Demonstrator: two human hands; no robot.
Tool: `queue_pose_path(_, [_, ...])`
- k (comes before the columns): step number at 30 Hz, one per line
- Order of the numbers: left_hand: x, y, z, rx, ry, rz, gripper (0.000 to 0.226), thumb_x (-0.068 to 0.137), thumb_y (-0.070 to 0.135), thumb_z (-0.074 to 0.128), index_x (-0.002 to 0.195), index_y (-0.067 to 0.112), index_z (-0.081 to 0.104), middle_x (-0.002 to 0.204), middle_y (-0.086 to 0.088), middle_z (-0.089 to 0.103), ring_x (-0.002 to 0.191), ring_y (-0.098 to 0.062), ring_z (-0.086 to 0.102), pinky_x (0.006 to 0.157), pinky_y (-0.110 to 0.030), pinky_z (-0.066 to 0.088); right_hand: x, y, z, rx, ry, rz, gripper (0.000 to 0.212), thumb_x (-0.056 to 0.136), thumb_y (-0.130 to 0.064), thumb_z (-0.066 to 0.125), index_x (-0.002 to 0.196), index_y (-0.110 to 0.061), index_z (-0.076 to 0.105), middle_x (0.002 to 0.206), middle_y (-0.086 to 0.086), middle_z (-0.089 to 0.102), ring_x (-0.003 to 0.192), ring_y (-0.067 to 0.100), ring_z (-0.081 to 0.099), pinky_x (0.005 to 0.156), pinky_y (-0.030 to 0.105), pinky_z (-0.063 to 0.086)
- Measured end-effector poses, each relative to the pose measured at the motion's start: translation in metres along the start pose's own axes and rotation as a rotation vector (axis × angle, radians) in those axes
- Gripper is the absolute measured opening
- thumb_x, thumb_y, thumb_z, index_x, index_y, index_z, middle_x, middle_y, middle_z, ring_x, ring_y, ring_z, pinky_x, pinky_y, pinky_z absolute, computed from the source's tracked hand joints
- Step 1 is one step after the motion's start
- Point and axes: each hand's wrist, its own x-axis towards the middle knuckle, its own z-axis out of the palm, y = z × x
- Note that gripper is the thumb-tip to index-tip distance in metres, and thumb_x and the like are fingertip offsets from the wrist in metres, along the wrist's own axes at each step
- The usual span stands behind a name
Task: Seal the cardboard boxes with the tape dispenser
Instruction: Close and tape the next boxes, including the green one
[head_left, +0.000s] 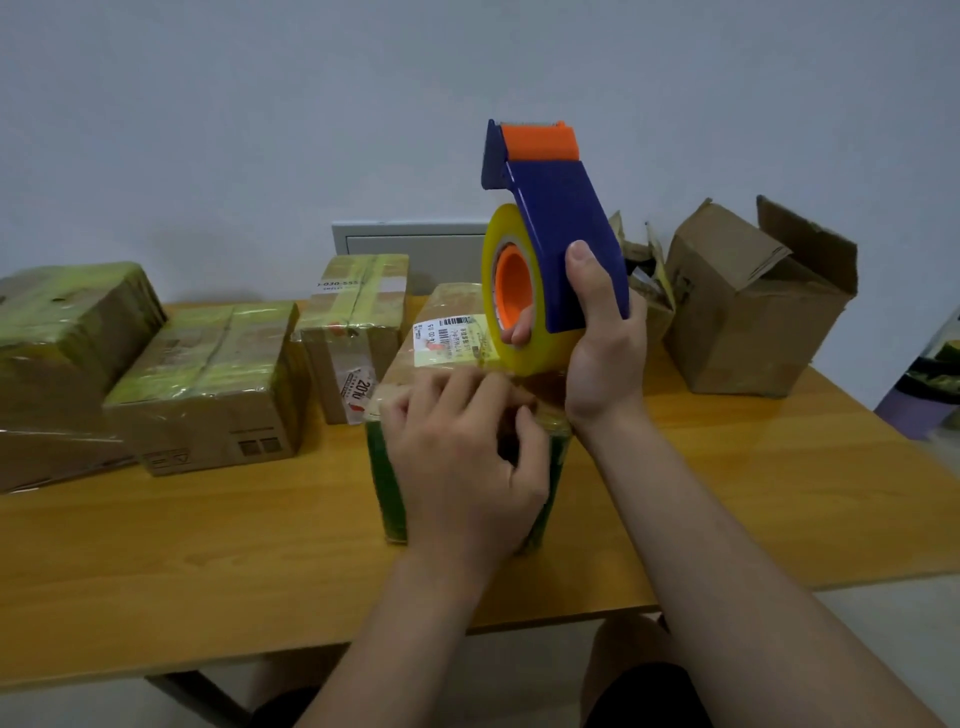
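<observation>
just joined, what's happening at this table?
A person is taping the labelled cardboard box at the centre of the wooden table. The right hand grips the blue-and-orange tape dispenser upright above it; the left hand pinches the tape end at the box's near top edge. Taped boxes sit to the left, an open cardboard box to the right.

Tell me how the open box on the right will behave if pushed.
The open box probably slides easily: the table looks smooth and glossy. Its walls look creased and its flaps stand loose, so it would likely flex under a grip. It seems to sit tilted, so a high push may tip it.
</observation>
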Motion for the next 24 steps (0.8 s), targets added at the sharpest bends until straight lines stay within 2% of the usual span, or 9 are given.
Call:
queue_pose_path(4, [0.002,-0.007,0.022,0.084,0.173,0.064,0.041,0.094,0.052,0.055,0.073,0.018,0.065,0.08,0.001,0.068,0.085,-0.022,0.06,0.082,-0.035,0.027,-0.003,-0.003,-0.003,-0.014,0.038,-0.024,0.019,0.103,-0.032,0.051,0.102,-0.027,0.07,0.08,-0.007,0.074,0.07,0.01,0.071,0.064,0.021,0.057])
queue_pose_path(7, [0.005,-0.018,0.019,0.041,0.112,0.076,0.057,0.083,0.075,0.062,0.07,0.02,0.061,0.078,0.005,0.065,0.084,-0.019,0.059,0.083,-0.038,0.033,0.0,-0.008,-0.006,-0.034,0.109,0.012,0.021,0.098,-0.038,0.056,0.107,-0.024,0.069,0.089,-0.005,0.076,0.083,0.013,0.073,0.069,0.023,0.058])
queue_pose_path(9, [0.009,-0.022,0.011,-0.035,0.024,0.064,0.06,0.074,0.079,0.07,0.07,0.021,0.058,0.079,0.009,0.065,0.085,-0.016,0.059,0.085,-0.043,0.038,0.005,-0.015,-0.011,-0.056,0.126,0.029,0.021,0.095,-0.04,0.059,0.101,-0.026,0.074,0.091,-0.003,0.077,0.087,0.016,0.074,0.071,0.026,0.059])
queue_pose_path(11, [0.015,-0.025,0.0,-0.16,-0.09,0.02,0.055,0.068,0.073,0.076,0.069,0.022,0.055,0.082,0.013,0.064,0.088,-0.011,0.056,0.09,-0.044,0.038,0.01,-0.025,-0.018,-0.107,0.088,0.011,0.021,0.095,-0.04,0.06,0.093,-0.028,0.078,0.084,-0.002,0.076,0.079,0.016,0.073,0.068,0.026,0.058])
queue_pose_path(13, [0.021,-0.03,-0.013,-0.284,-0.237,-0.021,0.049,0.065,0.067,0.079,0.073,0.024,0.057,0.088,0.017,0.065,0.099,-0.006,0.055,0.096,-0.046,0.038,0.015,-0.037,-0.025,-0.137,0.071,0.002,0.022,0.094,-0.041,0.061,0.097,-0.025,0.076,0.084,-0.001,0.076,0.079,0.016,0.072,0.067,0.026,0.057])
queue_pose_path(16, [0.031,-0.04,-0.033,-0.405,-0.457,-0.018,0.041,0.068,0.063,0.081,0.091,0.031,0.069,0.108,0.019,0.065,0.117,-0.003,0.052,0.104,-0.056,0.04,0.024,-0.058,-0.032,-0.152,0.05,0.007,0.023,0.092,-0.042,0.064,0.095,-0.023,0.076,0.086,0.001,0.075,0.08,0.018,0.072,0.069,0.028,0.058])
queue_pose_path(18, [0.043,-0.045,-0.044,-0.465,-0.612,-0.007,0.034,0.074,0.057,0.082,0.101,0.037,0.077,0.12,0.022,0.064,0.128,0.003,0.048,0.115,-0.064,0.032,0.028,-0.069,-0.034,-0.174,0.02,0.007,0.023,0.092,-0.042,0.065,0.087,-0.025,0.079,0.085,0.004,0.075,0.08,0.02,0.071,0.072,0.032,0.059])
queue_pose_path(20, [0.057,-0.049,-0.051,-0.522,-0.771,-0.023,0.023,0.081,0.045,0.084,0.103,0.039,0.081,0.121,0.017,0.067,0.136,0.0,0.047,0.12,-0.069,0.02,0.029,-0.075,-0.036,-0.195,-0.009,0.018,0.022,0.094,-0.043,0.064,0.086,-0.03,0.08,0.088,0.005,0.076,0.082,0.022,0.072,0.075,0.036,0.059])
queue_pose_path(24, [0.079,-0.056,-0.059,-0.532,-0.956,-0.098,0.026,0.088,0.027,0.079,0.109,0.041,0.081,0.127,0.017,0.066,0.142,0.004,0.04,0.118,-0.06,0.034,0.026,-0.077,-0.04,-0.201,-0.034,0.006,0.026,0.098,-0.041,0.062,0.079,-0.034,0.08,0.077,0.001,0.074,0.071,0.018,0.071,0.065,0.03,0.06])
